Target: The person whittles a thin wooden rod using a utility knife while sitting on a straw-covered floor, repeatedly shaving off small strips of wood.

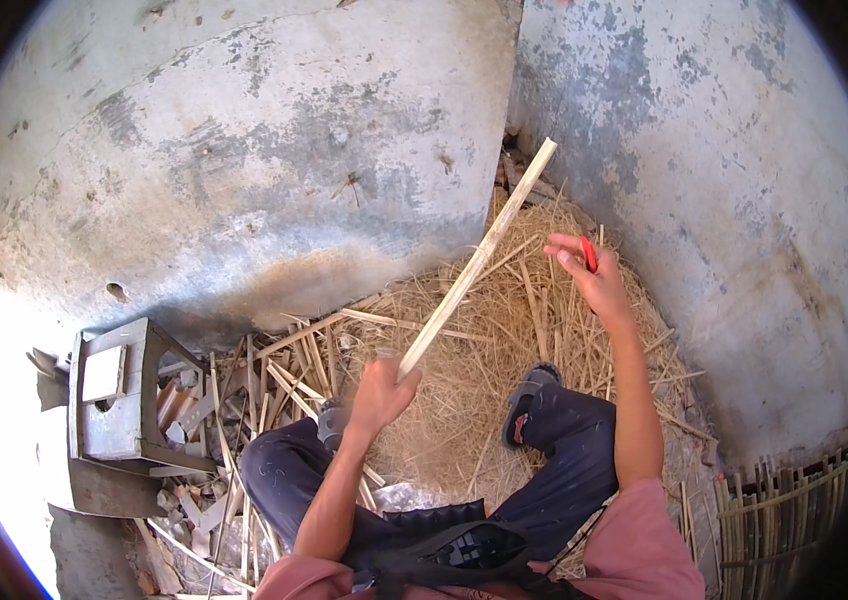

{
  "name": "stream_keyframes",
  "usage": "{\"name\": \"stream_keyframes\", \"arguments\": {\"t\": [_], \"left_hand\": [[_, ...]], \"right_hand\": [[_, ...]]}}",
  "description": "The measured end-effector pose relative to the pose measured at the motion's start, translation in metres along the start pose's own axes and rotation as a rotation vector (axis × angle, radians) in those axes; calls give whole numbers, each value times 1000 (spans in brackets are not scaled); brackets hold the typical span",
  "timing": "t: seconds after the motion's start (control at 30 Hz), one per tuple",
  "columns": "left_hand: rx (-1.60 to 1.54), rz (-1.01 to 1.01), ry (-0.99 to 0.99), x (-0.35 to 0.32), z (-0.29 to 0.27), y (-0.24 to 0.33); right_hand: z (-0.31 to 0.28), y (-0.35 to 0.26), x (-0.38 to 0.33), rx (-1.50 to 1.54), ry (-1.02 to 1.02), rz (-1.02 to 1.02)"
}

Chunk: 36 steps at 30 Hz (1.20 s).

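Observation:
My left hand (379,398) is closed round the lower end of a long, pale split bamboo strip (484,250). The strip slants up and to the right, its far end free in the air. To the right of the strip and apart from it, my right hand (599,283) is raised with thumb and fingers pointing left. A small red thing (588,254) sits in that hand, between the thumb and the fingers; its kind is hard to make out. Below both hands lies a heap of thin bamboo shavings (444,400), with my shoes (529,400) at its edge.
Two worn, peeling walls (274,150) meet in a corner ahead. At the left a wooden stool (124,395) lies tipped over beside rubble and loose split sticks (304,360). A slatted bamboo panel (789,520) leans at the lower right. A black bag (474,550) rests at my waist.

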<state>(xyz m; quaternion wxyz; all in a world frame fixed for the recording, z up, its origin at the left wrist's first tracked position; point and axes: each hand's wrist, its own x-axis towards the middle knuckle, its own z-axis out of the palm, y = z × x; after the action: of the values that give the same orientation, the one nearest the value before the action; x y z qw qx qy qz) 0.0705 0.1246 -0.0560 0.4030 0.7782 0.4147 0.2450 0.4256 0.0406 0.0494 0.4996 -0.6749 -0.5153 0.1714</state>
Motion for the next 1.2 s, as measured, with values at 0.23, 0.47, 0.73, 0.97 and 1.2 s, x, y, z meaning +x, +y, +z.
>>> {"name": "stream_keyframes", "arguments": {"t": [0.23, 0.47, 0.73, 0.97, 1.2], "left_hand": [[0, 13, -59, 0, 8, -5], [-27, 78, -90, -1, 14, -5], [14, 20, -78, 0, 13, -9], [7, 11, -37, 1, 12, -20], [-29, -20, 28, 1, 5, -3]], "right_hand": [[33, -13, -4, 85, 17, 32], [52, -14, -10, 54, -423, 104], [38, -10, -9, 239, -143, 33], [-8, -4, -1, 576, 142, 70], [-15, 33, -2, -805, 195, 138]]}}
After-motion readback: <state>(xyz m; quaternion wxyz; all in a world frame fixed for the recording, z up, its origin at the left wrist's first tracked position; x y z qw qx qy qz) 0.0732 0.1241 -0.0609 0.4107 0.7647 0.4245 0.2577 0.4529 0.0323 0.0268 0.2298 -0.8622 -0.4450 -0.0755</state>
